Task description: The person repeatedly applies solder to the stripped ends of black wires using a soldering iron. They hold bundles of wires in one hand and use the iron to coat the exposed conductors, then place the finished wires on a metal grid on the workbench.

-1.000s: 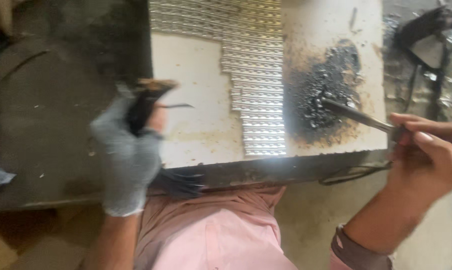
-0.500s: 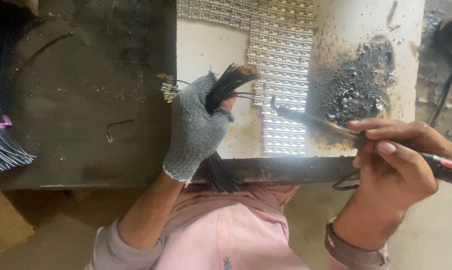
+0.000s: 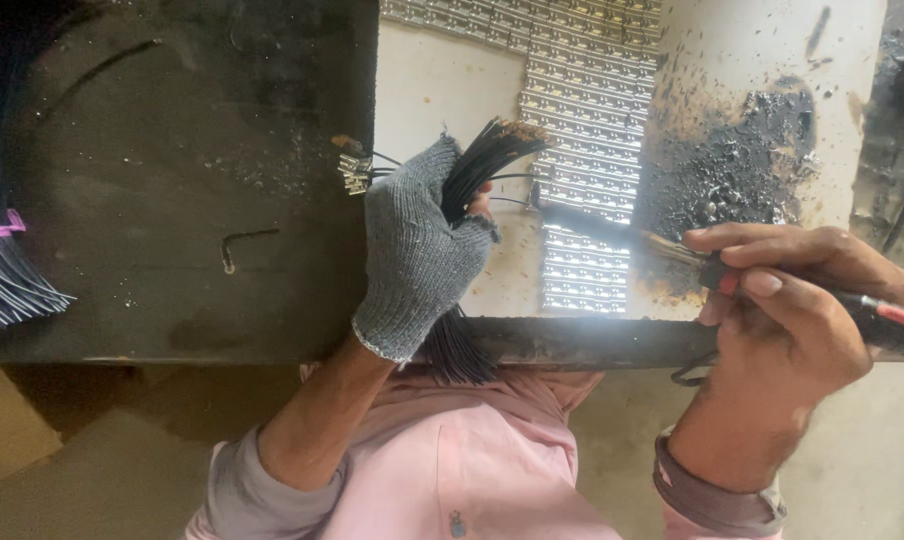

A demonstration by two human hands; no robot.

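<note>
The gloved left hand [image 3: 420, 255] grips a bundle of black wires [image 3: 482, 165] near the bench's front edge [image 3: 222, 345]; the right hand [image 3: 792, 300] pinches a soldering iron [image 3: 612, 230].

Two bundles of thin black wires: one gripped [image 3: 482, 165], one pink-tied [image 3: 2, 260]. One red-handled soldering iron [image 3: 732, 270]. One grey knitted glove [image 3: 417, 255].

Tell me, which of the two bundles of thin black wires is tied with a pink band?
The loose bundle of black wires at the table's far left edge; a pink band circles it. The other bundle is gripped in the grey-gloved left hand.
</note>
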